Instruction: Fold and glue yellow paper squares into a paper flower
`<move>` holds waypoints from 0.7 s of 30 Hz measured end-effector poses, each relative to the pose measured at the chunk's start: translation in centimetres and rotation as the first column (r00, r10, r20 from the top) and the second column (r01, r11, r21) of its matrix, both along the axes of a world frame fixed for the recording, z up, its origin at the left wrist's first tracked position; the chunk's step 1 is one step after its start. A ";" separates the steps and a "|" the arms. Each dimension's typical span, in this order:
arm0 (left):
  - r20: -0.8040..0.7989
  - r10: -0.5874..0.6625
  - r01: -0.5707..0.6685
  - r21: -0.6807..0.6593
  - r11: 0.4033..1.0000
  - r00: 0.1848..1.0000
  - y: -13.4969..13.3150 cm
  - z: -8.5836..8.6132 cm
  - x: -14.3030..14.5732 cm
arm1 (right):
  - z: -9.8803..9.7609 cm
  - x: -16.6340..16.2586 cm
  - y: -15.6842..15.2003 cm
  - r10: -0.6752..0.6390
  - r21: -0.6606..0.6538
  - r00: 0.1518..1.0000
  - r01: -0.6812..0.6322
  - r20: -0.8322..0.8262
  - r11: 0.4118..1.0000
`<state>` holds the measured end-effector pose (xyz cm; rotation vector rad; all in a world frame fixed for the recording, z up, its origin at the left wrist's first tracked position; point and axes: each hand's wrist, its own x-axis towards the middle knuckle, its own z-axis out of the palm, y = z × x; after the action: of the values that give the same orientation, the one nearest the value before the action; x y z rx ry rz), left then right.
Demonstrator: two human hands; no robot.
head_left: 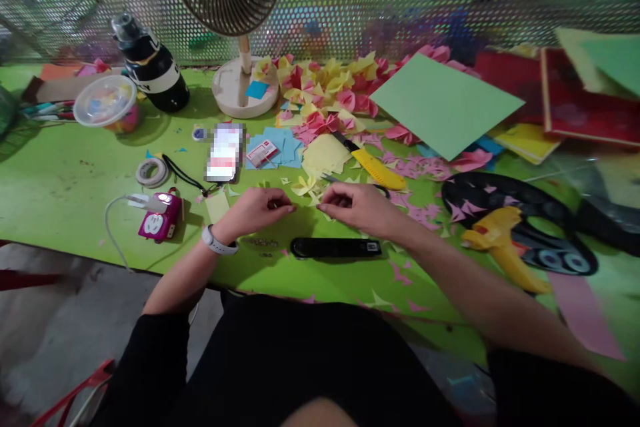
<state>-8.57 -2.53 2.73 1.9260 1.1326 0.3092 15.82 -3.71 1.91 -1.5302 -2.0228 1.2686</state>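
My left hand, below a white wristband, has its thumb and fingers pinched together over the green table. Across a small gap, my right hand is curled in a similar pinch. Anything between the fingertips of either hand is too small to make out. A folded yellow paper flower lies just beyond the fingertips. Partly hidden behind my right hand is what looks like a pair of scissors. A black stapler rests between my forearms, with a scatter of small beads or staples to its left.
A yellow box cutter, blue paper squares, a phone and paper flowers lie beyond my hands. A fan and bottle stand behind. Right is a yellow glue gun; left, a purple socket adapter.
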 end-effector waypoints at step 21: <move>0.463 0.186 -0.022 -0.338 0.941 0.867 -1.5 -0.5 0.8 | 2.9 -2.7 2.6 -0.026 0.396 0.996 0.059 -0.088 0.917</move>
<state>-7.73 -4.01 2.25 1.3875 0.8804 0.5975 13.07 -1.09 4.81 -1.2983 -2.0258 0.8182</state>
